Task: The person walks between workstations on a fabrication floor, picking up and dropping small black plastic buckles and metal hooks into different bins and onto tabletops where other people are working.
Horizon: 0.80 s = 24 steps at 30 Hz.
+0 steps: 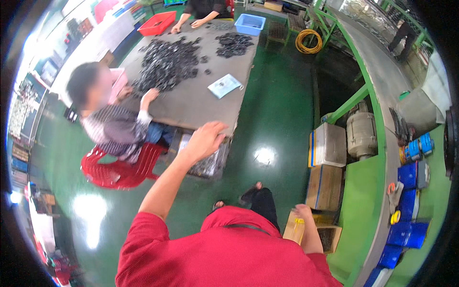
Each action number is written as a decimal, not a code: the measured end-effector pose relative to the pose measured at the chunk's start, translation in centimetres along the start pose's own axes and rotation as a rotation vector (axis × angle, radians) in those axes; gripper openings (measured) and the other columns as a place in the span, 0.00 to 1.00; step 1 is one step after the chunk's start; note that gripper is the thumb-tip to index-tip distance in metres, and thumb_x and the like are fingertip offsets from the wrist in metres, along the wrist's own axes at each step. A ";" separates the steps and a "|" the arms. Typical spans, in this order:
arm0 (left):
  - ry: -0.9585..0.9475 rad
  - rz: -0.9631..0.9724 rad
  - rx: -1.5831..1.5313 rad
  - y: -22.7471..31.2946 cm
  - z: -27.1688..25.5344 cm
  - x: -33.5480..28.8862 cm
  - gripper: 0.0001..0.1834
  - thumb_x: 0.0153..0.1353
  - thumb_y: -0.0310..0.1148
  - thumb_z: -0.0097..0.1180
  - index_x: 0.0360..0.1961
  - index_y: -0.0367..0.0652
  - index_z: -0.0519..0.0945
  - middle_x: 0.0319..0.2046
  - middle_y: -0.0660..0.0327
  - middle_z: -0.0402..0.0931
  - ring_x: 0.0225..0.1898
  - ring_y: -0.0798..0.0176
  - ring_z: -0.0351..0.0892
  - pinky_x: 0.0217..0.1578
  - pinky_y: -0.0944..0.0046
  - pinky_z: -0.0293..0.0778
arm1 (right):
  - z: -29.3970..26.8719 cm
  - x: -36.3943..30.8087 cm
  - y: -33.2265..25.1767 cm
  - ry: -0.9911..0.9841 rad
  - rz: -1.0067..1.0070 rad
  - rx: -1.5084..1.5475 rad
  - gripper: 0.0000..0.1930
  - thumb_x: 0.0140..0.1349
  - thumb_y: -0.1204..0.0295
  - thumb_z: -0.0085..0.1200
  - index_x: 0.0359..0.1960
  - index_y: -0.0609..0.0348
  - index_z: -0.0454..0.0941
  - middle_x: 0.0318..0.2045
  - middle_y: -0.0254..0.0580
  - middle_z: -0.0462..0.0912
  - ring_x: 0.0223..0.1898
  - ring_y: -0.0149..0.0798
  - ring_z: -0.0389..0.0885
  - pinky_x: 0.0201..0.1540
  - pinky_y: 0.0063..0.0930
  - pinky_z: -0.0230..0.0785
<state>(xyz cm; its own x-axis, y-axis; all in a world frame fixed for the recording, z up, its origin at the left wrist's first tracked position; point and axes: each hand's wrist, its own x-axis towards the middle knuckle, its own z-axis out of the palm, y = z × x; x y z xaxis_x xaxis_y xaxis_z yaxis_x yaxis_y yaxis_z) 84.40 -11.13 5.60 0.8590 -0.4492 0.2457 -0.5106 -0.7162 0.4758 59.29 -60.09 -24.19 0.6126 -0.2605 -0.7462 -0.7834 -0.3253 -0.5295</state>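
Observation:
My left hand (206,140) is over the near corner of a grey worktable (184,107), fingers stretched out and nothing visible in it. Whether it touches the tabletop I cannot tell. Large heaps of small black parts (167,62) lie on the table, with a smaller black heap (233,44) to their right. A light blue packet (224,86) rests near the table's right edge. Low on my right side, my right hand (302,211) is smeared by motion, close to an open cardboard box (294,228); its fingers do not show clearly.
A seated person (114,115) on a red plastic chair (119,172) works at the table's left side; another person's hands (198,22) are at its far end. Red (157,23) and blue (250,24) bins stand there. Stacked boxes (327,146) and a green-framed bench (368,76) line the right.

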 end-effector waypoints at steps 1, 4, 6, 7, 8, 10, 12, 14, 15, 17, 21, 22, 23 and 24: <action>-0.011 0.026 -0.030 -0.1 0.4 4.9 0.16 0.56 0.32 0.49 0.47 0.42 0.73 0.45 0.50 0.72 0.49 0.47 0.70 0.50 0.54 0.66 | -2.5 1.5 0.9 0.081 -0.026 0.082 0.13 0.59 0.60 0.46 0.38 0.55 0.73 0.28 0.41 0.80 0.29 0.40 0.81 0.26 0.37 0.71; 0.092 0.131 -0.017 -1.6 4.7 17.0 0.14 0.56 0.33 0.49 0.44 0.42 0.73 0.40 0.53 0.73 0.44 0.49 0.72 0.45 0.53 0.70 | -8.5 7.5 1.7 0.181 0.318 0.312 0.13 0.61 0.62 0.42 0.40 0.57 0.71 0.35 0.44 0.80 0.29 0.41 0.80 0.26 0.41 0.69; 0.076 0.041 -0.157 -2.1 10.0 21.9 0.14 0.54 0.30 0.48 0.43 0.40 0.73 0.41 0.53 0.74 0.45 0.49 0.72 0.46 0.53 0.69 | -12.9 12.5 0.2 0.134 0.533 0.371 0.10 0.59 0.66 0.45 0.37 0.56 0.71 0.29 0.45 0.77 0.24 0.42 0.76 0.21 0.39 0.65; 0.054 -0.039 -0.237 -2.9 12.8 22.9 0.14 0.53 0.30 0.48 0.42 0.39 0.74 0.41 0.51 0.73 0.46 0.49 0.72 0.48 0.53 0.68 | -13.3 15.4 -2.2 0.072 0.611 0.375 0.07 0.57 0.70 0.49 0.35 0.56 0.72 0.24 0.46 0.74 0.19 0.44 0.72 0.17 0.36 0.61; -0.018 -0.192 -0.205 -3.7 16.3 22.8 0.15 0.53 0.31 0.47 0.41 0.40 0.75 0.41 0.49 0.73 0.45 0.48 0.73 0.48 0.52 0.69 | -13.3 19.2 -5.4 0.021 0.600 0.346 0.07 0.57 0.70 0.49 0.35 0.56 0.72 0.24 0.46 0.74 0.19 0.44 0.72 0.17 0.36 0.61; -0.511 -0.232 -0.141 -4.2 20.7 24.0 0.17 0.52 0.35 0.46 0.41 0.41 0.77 0.39 0.47 0.75 0.42 0.47 0.75 0.43 0.50 0.71 | -15.0 26.4 -14.2 0.001 0.320 0.364 0.06 0.57 0.68 0.49 0.34 0.55 0.72 0.23 0.45 0.75 0.18 0.44 0.72 0.17 0.39 0.65; -0.734 -0.034 -0.562 -4.2 20.7 27.3 0.17 0.54 0.38 0.48 0.43 0.42 0.77 0.43 0.51 0.76 0.44 0.51 0.75 0.46 0.57 0.70 | -18.3 34.1 -22.9 -0.046 0.165 0.325 0.06 0.57 0.68 0.49 0.34 0.54 0.72 0.23 0.45 0.75 0.17 0.43 0.73 0.17 0.40 0.66; -0.729 -0.178 -0.641 -6.4 19.4 31.2 0.19 0.57 0.40 0.49 0.47 0.41 0.75 0.45 0.50 0.75 0.47 0.51 0.74 0.49 0.57 0.68 | -20.1 41.2 -34.3 -0.101 -0.083 0.259 0.07 0.59 0.68 0.48 0.34 0.56 0.74 0.19 0.40 0.76 0.16 0.34 0.74 0.16 0.28 0.67; -0.634 -0.185 -0.608 -8.5 19.3 32.9 0.20 0.59 0.40 0.48 0.49 0.40 0.73 0.47 0.49 0.73 0.49 0.50 0.73 0.50 0.56 0.68 | -20.3 44.3 -40.6 -0.081 -0.295 0.069 0.10 0.60 0.65 0.49 0.37 0.57 0.74 0.19 0.43 0.77 0.13 0.33 0.70 0.12 0.26 0.59; -0.476 -0.434 -0.357 -12.6 19.8 37.0 0.19 0.58 0.40 0.49 0.48 0.42 0.74 0.46 0.49 0.73 0.48 0.49 0.72 0.50 0.55 0.68 | -20.2 50.6 -51.8 -0.087 -0.473 -0.099 0.09 0.61 0.66 0.48 0.37 0.57 0.75 0.18 0.39 0.77 0.12 0.28 0.69 0.11 0.22 0.56; -0.294 -0.650 -0.178 -21.4 20.5 48.0 0.18 0.57 0.39 0.49 0.47 0.44 0.75 0.44 0.50 0.74 0.47 0.46 0.72 0.49 0.53 0.68 | -16.3 56.3 -68.4 -0.158 -0.436 -0.045 0.10 0.60 0.71 0.48 0.42 0.57 0.76 0.28 0.40 0.80 0.24 0.29 0.78 0.22 0.19 0.66; -0.275 -0.593 -0.166 -23.0 20.4 51.6 0.18 0.57 0.38 0.48 0.47 0.45 0.74 0.44 0.50 0.74 0.47 0.46 0.72 0.48 0.52 0.69 | -15.8 57.4 -70.9 -0.203 -0.437 -0.124 0.10 0.60 0.71 0.49 0.42 0.57 0.76 0.29 0.40 0.81 0.25 0.30 0.78 0.23 0.20 0.68; -0.294 -0.609 -0.211 -23.4 19.8 56.6 0.17 0.57 0.38 0.49 0.47 0.45 0.74 0.43 0.50 0.74 0.46 0.45 0.72 0.47 0.51 0.69 | -16.3 59.2 -73.4 -0.236 -0.441 -0.210 0.11 0.59 0.72 0.49 0.42 0.57 0.77 0.30 0.40 0.81 0.26 0.31 0.79 0.25 0.22 0.69; -0.322 -0.574 -0.196 -24.0 19.0 60.8 0.17 0.57 0.38 0.49 0.47 0.46 0.74 0.43 0.49 0.74 0.46 0.44 0.73 0.46 0.51 0.70 | -16.2 61.3 -74.6 -0.264 -0.482 -0.329 0.11 0.57 0.72 0.49 0.42 0.57 0.77 0.30 0.41 0.81 0.27 0.32 0.79 0.28 0.24 0.71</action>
<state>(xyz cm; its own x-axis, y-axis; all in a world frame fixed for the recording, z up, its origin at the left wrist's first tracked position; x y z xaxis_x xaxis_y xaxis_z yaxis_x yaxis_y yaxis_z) 148.22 -31.39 -6.92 0.9220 -0.1852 -0.3401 0.0647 -0.7921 0.6069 156.93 -66.51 -23.92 0.8087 0.2039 -0.5518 -0.3274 -0.6233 -0.7101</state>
